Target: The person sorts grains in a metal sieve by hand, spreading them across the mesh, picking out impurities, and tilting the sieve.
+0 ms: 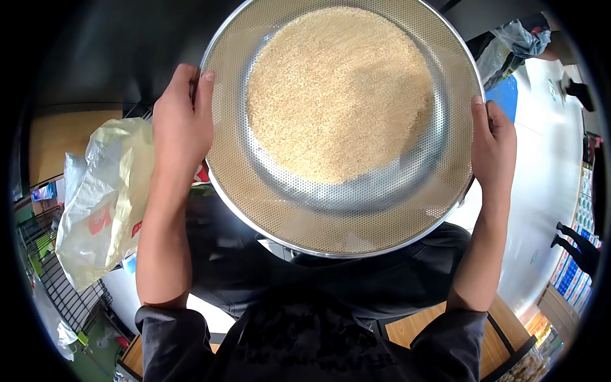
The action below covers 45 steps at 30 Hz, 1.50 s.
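Note:
A large round metal sieve (305, 229) with fine perforations hangs in front of me, above my lap. Pale tan grain (337, 89), which looks like rice, lies heaped in its bowl, leaving bare metal along the near and right sides. My left hand (184, 114) grips the rim at the left, thumb over the edge. On the right side of the rim, my right hand (493, 140) is closed in the same way. The fingers under the rim are mostly hidden on both sides.
A translucent plastic bag (105, 197) stands left of my forearm, near a wire rack (67, 267). Wooden boards (414, 325) lie beside and under me. At right are a pale floor (541, 172), stocked shelves (573, 274), and another person's dark-clothed legs (576, 248).

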Motion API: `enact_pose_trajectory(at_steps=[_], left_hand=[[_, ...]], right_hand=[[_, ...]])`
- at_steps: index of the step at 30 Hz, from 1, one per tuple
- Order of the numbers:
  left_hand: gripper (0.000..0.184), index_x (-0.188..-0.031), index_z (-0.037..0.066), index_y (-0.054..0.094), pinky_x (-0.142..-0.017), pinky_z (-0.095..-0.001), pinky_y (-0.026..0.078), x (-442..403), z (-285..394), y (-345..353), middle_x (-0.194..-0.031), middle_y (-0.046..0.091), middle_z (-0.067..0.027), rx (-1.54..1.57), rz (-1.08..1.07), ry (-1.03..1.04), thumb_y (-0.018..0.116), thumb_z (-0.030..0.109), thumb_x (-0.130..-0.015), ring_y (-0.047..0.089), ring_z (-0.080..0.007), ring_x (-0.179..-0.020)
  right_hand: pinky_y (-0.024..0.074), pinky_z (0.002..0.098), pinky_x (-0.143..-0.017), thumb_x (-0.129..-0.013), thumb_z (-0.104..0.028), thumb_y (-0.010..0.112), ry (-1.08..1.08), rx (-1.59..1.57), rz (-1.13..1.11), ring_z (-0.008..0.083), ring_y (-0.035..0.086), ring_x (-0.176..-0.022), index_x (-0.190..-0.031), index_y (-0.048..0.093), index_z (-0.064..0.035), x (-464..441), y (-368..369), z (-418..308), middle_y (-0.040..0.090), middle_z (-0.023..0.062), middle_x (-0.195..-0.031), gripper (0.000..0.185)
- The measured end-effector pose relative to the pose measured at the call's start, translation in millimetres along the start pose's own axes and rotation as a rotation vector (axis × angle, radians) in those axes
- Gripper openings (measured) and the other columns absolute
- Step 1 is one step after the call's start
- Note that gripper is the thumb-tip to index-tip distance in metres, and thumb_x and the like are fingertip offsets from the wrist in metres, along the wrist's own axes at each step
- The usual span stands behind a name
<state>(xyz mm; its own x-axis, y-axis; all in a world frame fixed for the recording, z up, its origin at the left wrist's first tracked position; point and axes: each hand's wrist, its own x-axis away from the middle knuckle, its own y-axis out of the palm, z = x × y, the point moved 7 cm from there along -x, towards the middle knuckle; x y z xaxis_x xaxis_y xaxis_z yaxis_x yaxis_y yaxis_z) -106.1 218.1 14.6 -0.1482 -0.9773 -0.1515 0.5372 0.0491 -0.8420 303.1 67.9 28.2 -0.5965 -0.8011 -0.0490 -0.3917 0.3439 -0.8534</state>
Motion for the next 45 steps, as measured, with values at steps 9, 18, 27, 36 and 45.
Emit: enact_pose_trajectory(at_steps=[9,18,27,36,45], left_hand=[[0.027,-0.104,-0.001,0.063,-0.066,-0.0407,0.050,1.3,7.5,-3.3,-0.077,0.065,-0.0200,0.014,0.029,-0.008,0.059,0.026,-0.107,0.063,-0.0315,-0.066],[0.026,-0.105,-0.001,0.061,-0.062,-0.0354,0.046,2.1,7.9,6.1,-0.074,0.060,-0.0151,0.002,0.029,0.027,0.057,0.025,-0.109,0.055,-0.0229,-0.064],[0.023,-0.108,0.000,0.060,-0.067,-0.0416,0.049,-3.0,-0.3,0.5,-0.082,0.064,-0.0236,0.035,0.145,0.129,0.057,0.022,-0.108,0.059,-0.0359,-0.068],[0.024,-0.105,-0.001,0.063,-0.067,-0.0406,0.050,-2.7,2.7,4.6,-0.080,0.066,-0.0215,-0.018,0.069,0.022,0.058,0.022,-0.107,0.063,-0.0358,-0.069],[0.023,-0.104,-0.003,0.057,-0.067,-0.0451,0.050,-5.8,4.5,-1.2,-0.079,0.064,-0.0233,0.019,0.113,0.138,0.058,0.020,-0.105,0.063,-0.0414,-0.070]], right_hand=[[0.0352,0.0357,-0.057,-0.107,-0.039,0.060,0.044,-0.071,0.011,0.0141,0.037,-0.062,-0.076,0.051,0.0039,3.0,-0.1,2.0,0.042,0.0077,-0.064,0.053],[0.0380,0.0349,-0.057,-0.105,-0.039,0.062,0.039,-0.095,0.022,0.0151,0.041,-0.061,-0.078,0.056,0.0043,0.0,0.7,-1.4,0.048,0.0086,-0.063,0.051],[0.0412,0.0393,-0.060,-0.107,-0.036,0.059,-0.077,-0.085,0.054,0.0235,0.045,-0.060,-0.083,0.060,0.0036,-9.9,6.7,1.2,0.053,0.0152,-0.065,0.047],[0.0425,0.0384,-0.060,-0.107,-0.033,0.059,0.009,-0.244,-0.004,0.0176,0.046,-0.060,-0.085,0.062,0.0047,-13.2,22.7,17.3,0.056,0.0103,-0.065,0.044],[0.0450,0.0382,-0.068,-0.108,-0.040,0.055,-0.027,-0.120,-0.030,0.0195,0.052,-0.069,-0.090,0.063,0.0027,-14.9,27.0,16.0,0.059,0.0137,-0.072,0.047]])
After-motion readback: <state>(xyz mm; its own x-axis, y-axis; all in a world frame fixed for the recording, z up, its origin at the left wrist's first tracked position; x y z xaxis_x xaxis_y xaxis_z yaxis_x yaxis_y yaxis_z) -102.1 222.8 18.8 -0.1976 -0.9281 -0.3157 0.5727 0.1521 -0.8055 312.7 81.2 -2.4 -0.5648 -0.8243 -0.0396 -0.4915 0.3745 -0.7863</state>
